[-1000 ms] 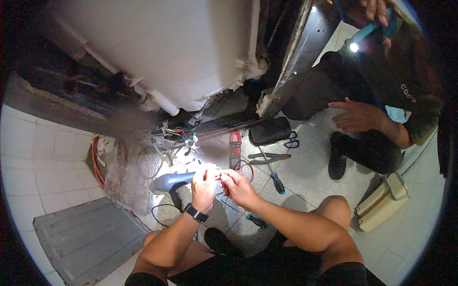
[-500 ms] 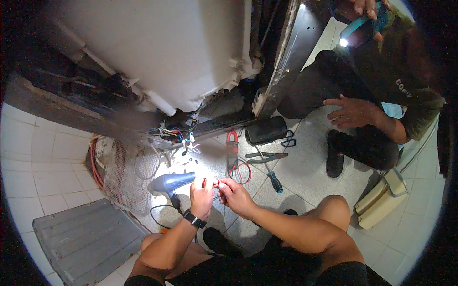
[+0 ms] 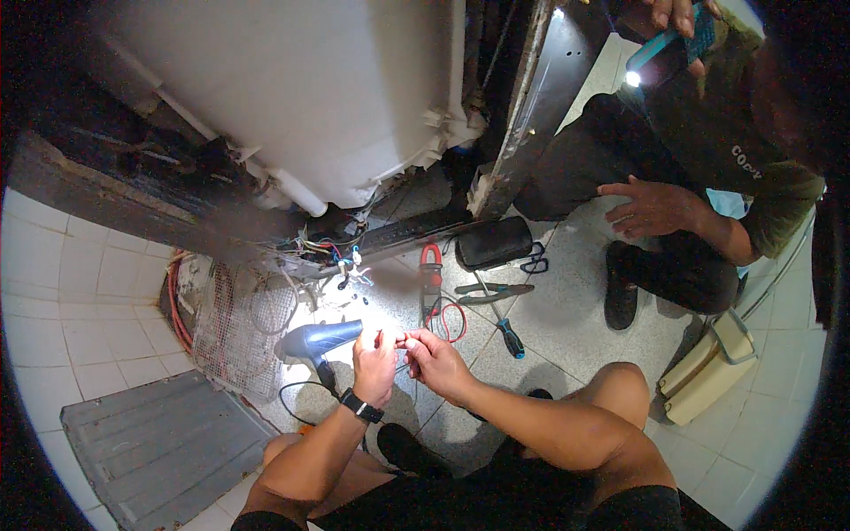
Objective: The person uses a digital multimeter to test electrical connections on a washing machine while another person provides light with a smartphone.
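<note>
My left hand [image 3: 374, 365] and my right hand [image 3: 438, 365] meet over the floor, fingertips almost touching. Both are closed in a pinch on something small; glare and the fingers hide what it is. Just left of my left hand lies a blue hair dryer [image 3: 320, 340] with a black cord. Beyond the hands, a red clamp meter [image 3: 431, 265] rests on the tiles with its red lead [image 3: 461, 323] looped beside my right hand. To the right are pliers [image 3: 500, 292] and a blue-and-black screwdriver [image 3: 510, 339].
A large white tub [image 3: 310, 97] in a dark metal frame [image 3: 513, 115] stands ahead, loose wires [image 3: 329, 246] hanging below. A black case [image 3: 494, 243] sits by the frame. At right, a co-worker [image 3: 682, 212] holds a lit phone [image 3: 653, 57]. A grey panel [image 3: 168, 442] lies left.
The co-worker's light has shifted slightly left. My hands keep nearly the same place and pinch.
</note>
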{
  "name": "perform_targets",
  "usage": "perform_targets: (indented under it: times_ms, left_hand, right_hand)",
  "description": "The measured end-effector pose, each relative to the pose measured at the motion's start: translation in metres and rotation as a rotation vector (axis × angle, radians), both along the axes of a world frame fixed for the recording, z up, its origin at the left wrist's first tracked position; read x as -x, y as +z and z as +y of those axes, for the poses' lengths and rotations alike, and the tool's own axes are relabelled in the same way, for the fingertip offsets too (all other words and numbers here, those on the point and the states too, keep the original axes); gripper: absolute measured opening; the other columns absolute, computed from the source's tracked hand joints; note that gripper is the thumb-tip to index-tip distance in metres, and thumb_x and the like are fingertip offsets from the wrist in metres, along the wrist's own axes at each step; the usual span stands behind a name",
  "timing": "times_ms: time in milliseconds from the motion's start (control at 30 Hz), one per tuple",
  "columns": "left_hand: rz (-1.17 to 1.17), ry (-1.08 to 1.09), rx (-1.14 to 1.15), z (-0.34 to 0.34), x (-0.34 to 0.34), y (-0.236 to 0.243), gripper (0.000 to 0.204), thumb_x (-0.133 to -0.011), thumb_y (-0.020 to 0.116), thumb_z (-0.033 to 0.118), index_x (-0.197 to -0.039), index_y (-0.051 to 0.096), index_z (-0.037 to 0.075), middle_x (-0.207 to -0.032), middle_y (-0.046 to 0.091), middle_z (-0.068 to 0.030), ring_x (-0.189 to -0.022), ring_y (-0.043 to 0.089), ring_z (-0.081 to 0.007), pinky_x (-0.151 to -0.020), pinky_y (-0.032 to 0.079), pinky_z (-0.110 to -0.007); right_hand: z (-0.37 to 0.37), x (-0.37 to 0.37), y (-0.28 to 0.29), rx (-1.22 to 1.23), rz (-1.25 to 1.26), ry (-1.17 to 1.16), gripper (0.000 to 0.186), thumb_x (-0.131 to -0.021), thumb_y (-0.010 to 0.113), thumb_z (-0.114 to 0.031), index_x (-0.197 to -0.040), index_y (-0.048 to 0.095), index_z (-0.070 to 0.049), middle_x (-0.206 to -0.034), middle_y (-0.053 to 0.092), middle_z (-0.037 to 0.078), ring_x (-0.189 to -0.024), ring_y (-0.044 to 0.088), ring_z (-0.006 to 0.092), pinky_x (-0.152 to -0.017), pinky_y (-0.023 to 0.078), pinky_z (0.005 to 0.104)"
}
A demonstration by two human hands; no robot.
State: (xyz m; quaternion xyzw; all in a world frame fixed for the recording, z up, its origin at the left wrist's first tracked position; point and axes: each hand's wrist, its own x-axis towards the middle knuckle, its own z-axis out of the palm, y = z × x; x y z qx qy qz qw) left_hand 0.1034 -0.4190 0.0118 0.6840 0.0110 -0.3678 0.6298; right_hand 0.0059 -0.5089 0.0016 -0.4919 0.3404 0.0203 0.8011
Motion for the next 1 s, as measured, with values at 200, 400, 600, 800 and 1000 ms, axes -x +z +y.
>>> perform_targets:
  times_ms: [200, 400, 600, 800, 1000]
  left_hand:
    - [0.009, 0.014, -0.014, -0.002, 0.000, 0.000, 0.013, -0.097, 0.056, 0.015, -0.093, 0.059, 0.003, -0.081, 0.065, -0.0050, -0.060, 0.050, -0.0074, -0.054, 0.041, -0.024]
    - [0.026, 0.006, 0.000, -0.006, 0.000, -0.002, 0.012, -0.098, 0.055, 0.015, -0.093, 0.059, 0.004, -0.080, 0.063, -0.0036, -0.060, 0.049, -0.0069, -0.053, 0.039, -0.023]
    - [0.068, 0.019, 0.033, -0.005, -0.003, -0.008, 0.012, -0.099, 0.054, 0.016, -0.095, 0.057, 0.005, -0.081, 0.061, -0.0025, -0.060, 0.047, -0.0061, -0.053, 0.039, -0.023]
    - [0.108, 0.035, 0.032, -0.009, -0.003, -0.012, 0.011, -0.099, 0.054, 0.017, -0.097, 0.056, 0.006, -0.083, 0.061, -0.0029, -0.062, 0.047, -0.0063, -0.054, 0.039, -0.022]
    - [0.083, 0.004, 0.034, -0.008, -0.004, -0.009, 0.011, -0.099, 0.054, 0.017, -0.096, 0.056, 0.007, -0.084, 0.061, -0.0027, -0.068, 0.053, -0.0065, -0.055, 0.040, -0.021]
  right_hand:
    - [0.002, 0.000, -0.010, 0.037, -0.029, -0.021, 0.026, -0.103, 0.045, -0.021, -0.117, 0.060, -0.006, -0.078, 0.062, 0.001, -0.060, 0.056, 0.0089, -0.055, 0.046, 0.0263]
    - [-0.003, 0.000, -0.003, 0.012, -0.010, -0.038, 0.024, -0.103, 0.045, -0.019, -0.115, 0.062, -0.005, -0.077, 0.059, 0.002, -0.060, 0.056, 0.0092, -0.054, 0.046, 0.0258]
    - [-0.005, -0.003, 0.001, 0.015, 0.012, -0.037, 0.023, -0.102, 0.048, -0.019, -0.112, 0.063, -0.005, -0.077, 0.058, 0.002, -0.060, 0.055, 0.0092, -0.055, 0.047, 0.0256]
    - [-0.008, -0.002, -0.004, 0.038, 0.006, -0.038, 0.023, -0.102, 0.049, -0.022, -0.110, 0.063, -0.005, -0.077, 0.059, 0.003, -0.060, 0.056, 0.0096, -0.055, 0.047, 0.0261]
    - [-0.009, -0.003, -0.001, 0.035, -0.002, -0.044, 0.024, -0.102, 0.048, -0.022, -0.109, 0.062, -0.004, -0.077, 0.059, 0.003, -0.060, 0.057, 0.0098, -0.055, 0.048, 0.0262]
